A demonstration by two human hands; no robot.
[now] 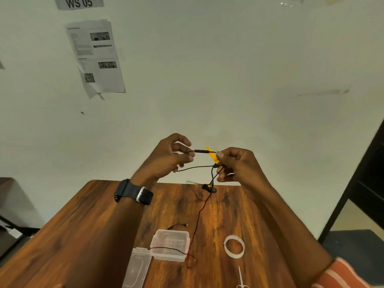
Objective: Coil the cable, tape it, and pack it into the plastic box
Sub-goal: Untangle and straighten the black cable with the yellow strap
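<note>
Cable [197, 217] held up over table [93, 225], left hand [168, 157] and right hand [234, 163] both pinching it; open plastic box [170, 245], tape [234, 246] below.

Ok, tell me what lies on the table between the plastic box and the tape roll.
In the head view, only the thin red stretch of cable runs down between the plastic box and the tape roll; otherwise bare wooden table.

Wooden table [93, 235], dark grain, set against a pale wall [228, 69]. Small scissors [241, 280] lie at its near edge. A printed sheet [97, 57] with photos and a QR code is stuck on the wall; above it, a sign [79, 2] reads "WS 05". Dark shelf frame [361, 183] at right.
</note>
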